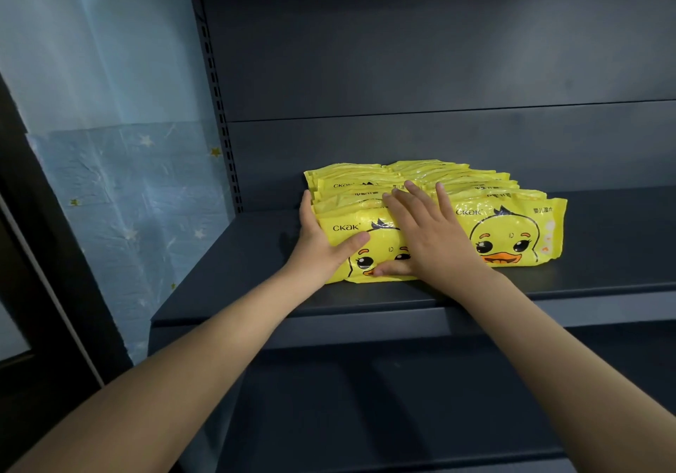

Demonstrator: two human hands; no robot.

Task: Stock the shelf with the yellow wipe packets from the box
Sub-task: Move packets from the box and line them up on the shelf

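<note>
Open-palmed, left hand (318,242) and right hand (431,238) are being pressed against the glossy yellow wipe packet (380,247). Its long axis is running left-right, left hand at its end.

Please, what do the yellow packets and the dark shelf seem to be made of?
Yellow wipe packets: thin glossy plastic film; they show wrinkles and bright glare spots. Shelf: probably painted metal with a matte dark blue-grey finish; the slotted upright at its left suggests steel racking, though the look alone cannot confirm it.
</note>
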